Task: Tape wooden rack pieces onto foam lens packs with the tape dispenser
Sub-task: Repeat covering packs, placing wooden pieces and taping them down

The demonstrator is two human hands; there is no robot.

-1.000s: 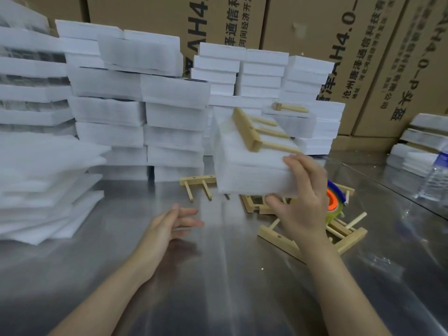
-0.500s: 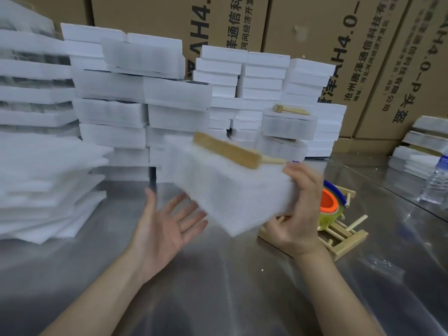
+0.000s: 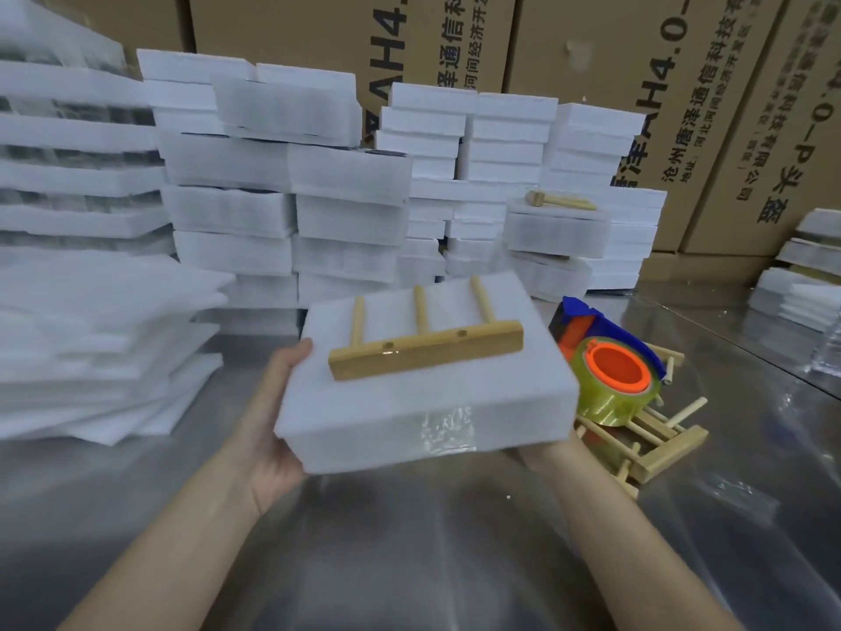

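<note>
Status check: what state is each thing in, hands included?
foam pack: off the table, held by both hands.
wooden rack piece: flat on the pack, taped across its bar.
tape dispenser: lying on loose rack pieces, untouched.
left hand: grips the pack's left edge, thumb on top.
right hand: under the pack's right side, fingers hidden.

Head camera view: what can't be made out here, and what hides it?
In the head view:
Right hand: fingers hidden under the white foam lens pack.
Left hand: fingers under that pack; only the thumb shows.
Blue tape dispenser with orange-cored roll: part sits behind the pack.
Loose pale wooden rack pieces: count unclear beneath the dispenser.
Clear plastic bottle: blurred, cut by the right edge.
</note>
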